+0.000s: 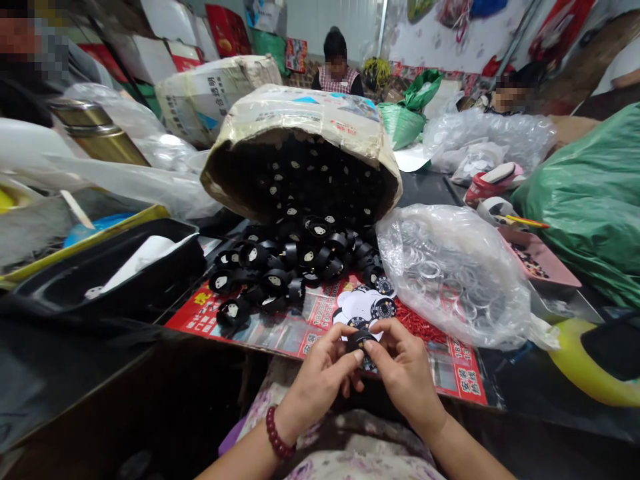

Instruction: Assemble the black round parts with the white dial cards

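Two bare forearms (467, 437) reach over a flowered lap (365, 460) to the bench's (530, 387) front edge, where left hand (324, 365) and right hand (406, 363) share one grip, clamped on a small black piece (359, 339), curved-sided, dark all round, partly covered.

Left grip (325, 367) faces right grip (407, 363), fingers (342, 331) curled inward.

Black rounded casing (362, 339) held over the near edge of a red printed board (199, 311)
Matte surface, partly hidden.
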